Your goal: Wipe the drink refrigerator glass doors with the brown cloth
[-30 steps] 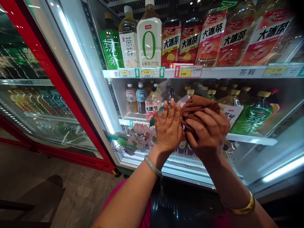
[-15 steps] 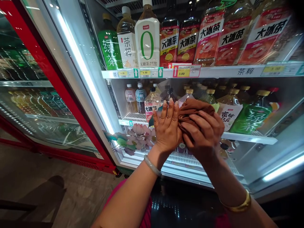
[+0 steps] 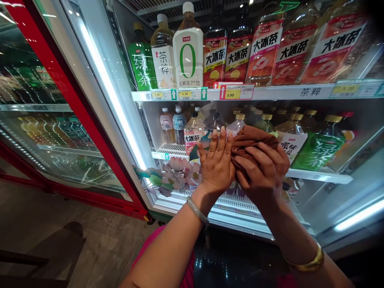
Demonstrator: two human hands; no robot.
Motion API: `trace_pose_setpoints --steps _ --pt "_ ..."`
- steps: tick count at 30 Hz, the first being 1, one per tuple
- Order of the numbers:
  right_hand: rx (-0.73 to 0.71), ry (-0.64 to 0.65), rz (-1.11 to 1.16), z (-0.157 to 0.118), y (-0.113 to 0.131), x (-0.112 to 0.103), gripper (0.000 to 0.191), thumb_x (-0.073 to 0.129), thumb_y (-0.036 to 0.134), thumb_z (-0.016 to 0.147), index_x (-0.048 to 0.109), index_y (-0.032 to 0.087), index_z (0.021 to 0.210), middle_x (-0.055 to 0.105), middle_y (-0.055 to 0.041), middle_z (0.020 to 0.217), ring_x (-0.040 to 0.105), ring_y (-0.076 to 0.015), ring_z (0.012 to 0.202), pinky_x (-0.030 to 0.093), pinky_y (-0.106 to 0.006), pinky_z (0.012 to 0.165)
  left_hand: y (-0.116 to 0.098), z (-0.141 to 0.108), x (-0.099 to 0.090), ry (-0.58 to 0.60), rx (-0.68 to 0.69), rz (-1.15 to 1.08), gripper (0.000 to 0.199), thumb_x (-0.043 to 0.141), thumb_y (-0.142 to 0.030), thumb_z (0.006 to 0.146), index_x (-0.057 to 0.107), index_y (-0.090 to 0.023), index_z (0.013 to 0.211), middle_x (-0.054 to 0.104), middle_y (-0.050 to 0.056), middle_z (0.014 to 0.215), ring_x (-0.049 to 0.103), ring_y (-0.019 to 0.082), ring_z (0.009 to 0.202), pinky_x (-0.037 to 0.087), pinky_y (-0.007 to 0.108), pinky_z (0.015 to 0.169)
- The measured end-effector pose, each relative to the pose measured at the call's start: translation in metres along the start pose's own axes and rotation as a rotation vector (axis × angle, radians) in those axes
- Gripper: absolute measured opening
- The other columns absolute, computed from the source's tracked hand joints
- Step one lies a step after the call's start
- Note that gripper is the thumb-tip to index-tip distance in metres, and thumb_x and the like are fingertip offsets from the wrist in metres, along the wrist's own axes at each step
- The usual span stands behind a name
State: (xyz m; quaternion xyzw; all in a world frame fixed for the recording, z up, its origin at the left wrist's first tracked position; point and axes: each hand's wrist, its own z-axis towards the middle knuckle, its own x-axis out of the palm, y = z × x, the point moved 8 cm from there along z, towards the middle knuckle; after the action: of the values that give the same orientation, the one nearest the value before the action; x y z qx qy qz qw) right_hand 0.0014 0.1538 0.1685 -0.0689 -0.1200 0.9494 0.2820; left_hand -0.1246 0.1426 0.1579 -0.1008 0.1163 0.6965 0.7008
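Observation:
My right hand is closed round a bunched brown cloth, in front of the glass of a lit drinks fridge. Right beside it, my left hand is spread with its palm toward the glass and holds nothing. The thumb side of that hand is close to the cloth. Pink flower and leaf decals show on the glass left of my wrists. Behind the glass are bottles, among them a large white-labelled one with a green zero.
An upper shelf edge carries price tags, and a lower shelf edge holds more bottles. To the left, a red-framed fridge door slants down to the grey floor. A dark shiny surface lies below my forearms.
Both hands and the cloth sit slightly further right against the shelves. The whole view has shifted a little, with the bottles lower in the picture.

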Motion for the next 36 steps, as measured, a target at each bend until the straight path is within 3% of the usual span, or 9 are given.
trace_pose_setpoints --steps 6,9,14,17,21,24,28,32,36 --pt "0.159 -0.137 -0.094 0.005 -0.058 -0.03 0.04 0.075 0.025 0.08 0.07 0.025 0.12 0.066 -0.011 0.135 0.059 -0.0376 0.135 0.044 -0.061 0.117 -0.005 0.001 -0.003 -0.056 0.024 0.015 0.077 0.043 -0.022 0.104 0.006 -0.016 0.171 0.031 0.013 0.173 0.003 0.02 0.167 -0.014 0.055 0.133" --pt "0.165 -0.158 -0.092 0.001 -0.048 -0.025 0.041 0.075 0.026 0.079 0.071 0.025 0.12 0.067 -0.0109 0.133 0.059 -0.0376 0.134 0.046 -0.059 0.116 -0.012 0.001 -0.002 -0.054 0.064 0.026 0.076 0.043 -0.024 0.104 0.007 -0.014 0.171 0.032 0.013 0.173 0.001 0.019 0.166 -0.014 0.053 0.134" --pt "0.042 -0.023 -0.025 0.001 -0.013 -0.008 0.033 0.074 0.025 0.084 0.07 0.03 0.117 0.071 -0.0042 0.125 0.063 -0.0285 0.13 0.042 -0.055 0.121 -0.018 0.002 0.001 -0.044 0.069 0.032 0.074 0.037 -0.024 0.104 0.008 -0.01 0.17 0.033 0.014 0.171 -0.001 0.018 0.166 -0.013 0.051 0.134" --pt "0.088 -0.01 -0.038 0.005 -0.032 -0.019 0.034 0.075 0.028 0.085 0.069 0.03 0.118 0.069 -0.0074 0.128 0.06 -0.0322 0.132 0.04 -0.058 0.121 -0.018 0.003 0.001 -0.049 0.047 0.024 0.073 0.04 -0.025 0.105 0.01 -0.013 0.17 0.033 0.013 0.171 0.001 0.019 0.166 -0.013 0.053 0.134" --pt "0.248 -0.114 -0.075 0.004 -0.059 -0.034 0.038 0.073 0.025 0.084 0.07 0.029 0.121 0.065 -0.012 0.134 0.058 -0.039 0.134 0.044 -0.062 0.115 -0.02 0.003 0.003 -0.045 0.053 0.007 0.076 0.043 -0.024 0.103 0.009 -0.016 0.171 0.033 0.011 0.172 0.003 0.02 0.166 -0.014 0.054 0.133" --pt "0.218 -0.116 -0.05 -0.001 -0.042 -0.025 0.04 0.073 0.024 0.082 0.071 0.027 0.121 0.066 -0.0102 0.132 0.058 -0.0372 0.134 0.044 -0.06 0.116 -0.02 0.003 0.004 -0.043 0.053 0.011 0.074 0.043 -0.024 0.104 0.011 -0.016 0.171 0.034 0.012 0.171 0.004 0.02 0.166 -0.013 0.055 0.134" --pt "0.055 0.005 -0.018 -0.004 -0.014 -0.01 0.034 0.074 0.025 0.084 0.07 0.03 0.117 0.07 -0.0039 0.126 0.061 -0.0279 0.13 0.042 -0.054 0.12 -0.02 0.005 0.001 -0.068 0.062 -0.019 0.073 0.039 -0.022 0.103 0.011 -0.014 0.17 0.035 0.012 0.171 0.004 0.018 0.166 -0.01 0.052 0.135" --pt "0.072 0.01 -0.047 0.002 -0.041 -0.024 0.033 0.076 0.028 0.083 0.07 0.029 0.116 0.069 -0.0072 0.128 0.061 -0.0319 0.131 0.041 -0.057 0.12 -0.02 0.006 0.002 -0.037 0.058 0.002 0.071 0.042 -0.024 0.104 0.017 -0.015 0.17 0.037 0.011 0.17 0.004 0.02 0.166 -0.008 0.053 0.135" --pt "0.227 -0.136 -0.097 0.001 -0.068 -0.039 0.038 0.076 0.025 0.079 0.071 0.027 0.117 0.067 -0.0108 0.132 0.06 -0.0386 0.133 0.046 -0.062 0.113 -0.02 0.005 0.0 -0.052 0.072 0.014 0.068 0.042 -0.025 0.105 0.022 -0.015 0.169 0.04 0.011 0.169 0.004 0.019 0.166 -0.006 0.053 0.136"
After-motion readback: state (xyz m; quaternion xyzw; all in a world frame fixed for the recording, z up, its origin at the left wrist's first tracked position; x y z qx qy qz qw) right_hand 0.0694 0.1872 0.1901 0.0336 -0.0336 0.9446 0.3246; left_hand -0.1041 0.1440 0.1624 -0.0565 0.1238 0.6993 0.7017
